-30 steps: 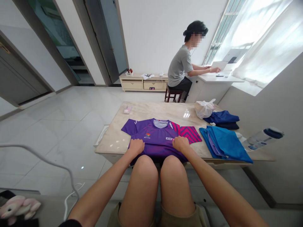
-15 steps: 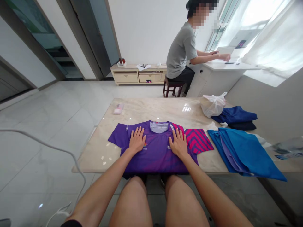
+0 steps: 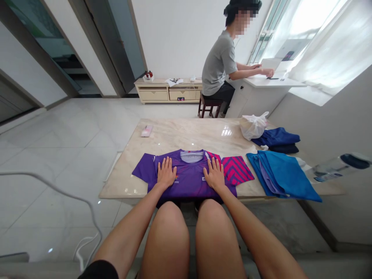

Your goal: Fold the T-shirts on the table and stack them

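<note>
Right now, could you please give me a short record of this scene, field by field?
Left hand: left hand flat, palm down, on the purple jersey
Right hand: right hand flat on the same jersey
Jersey: spread face up at the near edge of the marble table, one sleeve pink-striped
Beside it: blue cloths, white plastic bag
Background: another person seated at a white desk

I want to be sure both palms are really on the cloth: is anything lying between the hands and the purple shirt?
Nothing visible does. The left hand and right hand lie flat, fingers spread, directly on the purple shirt spread on the table.
</note>
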`<state>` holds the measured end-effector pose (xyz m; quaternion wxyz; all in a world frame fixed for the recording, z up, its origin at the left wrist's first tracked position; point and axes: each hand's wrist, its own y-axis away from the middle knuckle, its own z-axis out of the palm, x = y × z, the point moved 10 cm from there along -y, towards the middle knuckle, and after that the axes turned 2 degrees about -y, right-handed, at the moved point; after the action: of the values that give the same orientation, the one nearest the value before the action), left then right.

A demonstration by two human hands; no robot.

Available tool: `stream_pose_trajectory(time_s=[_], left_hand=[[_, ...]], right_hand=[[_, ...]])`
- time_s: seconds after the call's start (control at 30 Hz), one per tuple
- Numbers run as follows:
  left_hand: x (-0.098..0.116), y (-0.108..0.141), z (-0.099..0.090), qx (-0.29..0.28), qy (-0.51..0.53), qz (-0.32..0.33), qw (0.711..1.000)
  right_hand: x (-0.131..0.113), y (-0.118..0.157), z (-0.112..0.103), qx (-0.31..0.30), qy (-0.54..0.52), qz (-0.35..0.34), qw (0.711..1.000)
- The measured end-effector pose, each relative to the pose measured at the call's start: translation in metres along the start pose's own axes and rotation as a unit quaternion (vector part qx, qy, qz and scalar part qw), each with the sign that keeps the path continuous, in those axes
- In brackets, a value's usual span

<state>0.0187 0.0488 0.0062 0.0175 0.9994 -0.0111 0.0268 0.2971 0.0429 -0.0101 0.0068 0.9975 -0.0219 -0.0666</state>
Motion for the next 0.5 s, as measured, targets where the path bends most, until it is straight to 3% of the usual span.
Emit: stream_pose_trajectory(time_s=[0.13, 0.27, 0.33, 0.5], left_hand=[[0.002, 0.03, -0.002, -0.058, -0.005, 0.015, 0.998], [0.015, 0.036, -0.017, -0.017, 0.01, 0.073, 0.997], [0.022, 0.035, -0.016, -0.01, 0.018, 0.102, 0.995], [0.011, 0.018, -0.002, 0.017, 0.013, 0.039, 0.999]], right_hand=[[-0.001, 0.025, -0.01, -0.005, 0.003, 0.004, 1.0], [-0.019, 0.023, -0.024, 0.021, 0.008, -0.074, 0.997], [-0.022, 0.019, -0.02, 0.007, 0.002, -0.09, 0.996], [-0.009, 0.005, -0.001, 0.002, 0.001, -0.06, 0.998]])
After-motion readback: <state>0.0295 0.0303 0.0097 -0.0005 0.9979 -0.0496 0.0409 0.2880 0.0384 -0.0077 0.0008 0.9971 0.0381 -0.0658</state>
